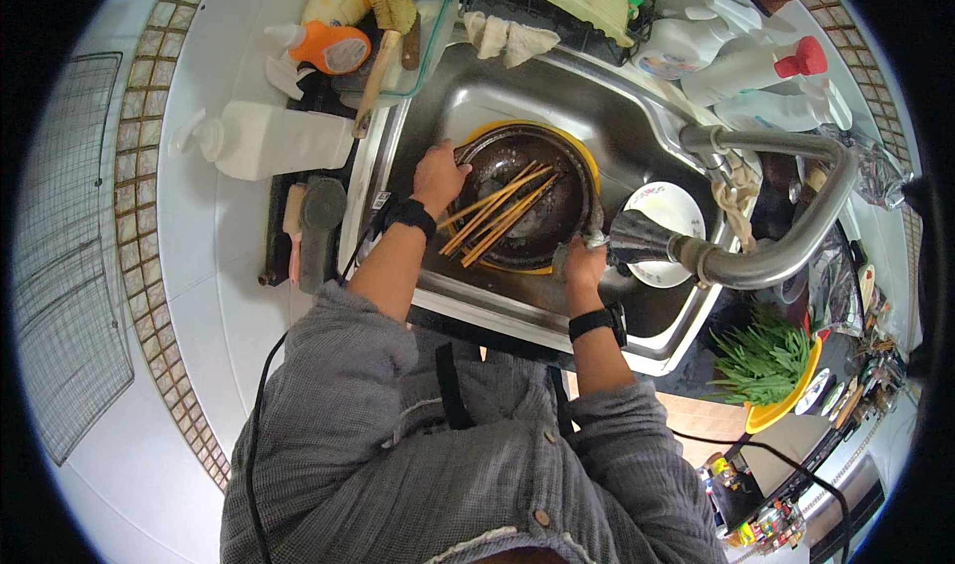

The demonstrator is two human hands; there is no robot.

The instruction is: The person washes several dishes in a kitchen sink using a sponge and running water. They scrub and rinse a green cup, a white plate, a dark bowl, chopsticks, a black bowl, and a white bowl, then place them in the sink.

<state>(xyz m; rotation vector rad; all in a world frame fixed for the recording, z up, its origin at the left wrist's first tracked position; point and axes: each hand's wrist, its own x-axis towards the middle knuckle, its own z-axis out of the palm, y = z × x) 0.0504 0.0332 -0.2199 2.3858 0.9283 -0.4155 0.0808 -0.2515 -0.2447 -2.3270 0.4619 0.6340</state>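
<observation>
A dark brown glazed pot sits in a yellow basin inside the stainless steel sink. Several wooden chopsticks lie across the pot, their near ends resting on its rim. My left hand grips the pot's left rim. At the lower right of the pot my right hand holds the edge, partly hidden by the faucet head. Something shiny by its fingers is too blurred to name. A white floral bowl stands in the sink, partly behind the faucet.
A curved metal faucet pipe reaches over the sink's right side. On the left are a wooden-handled brush, an orange bottle and a white pump bottle. Cleaning bottles crowd the back right; green vegetables fill a yellow container.
</observation>
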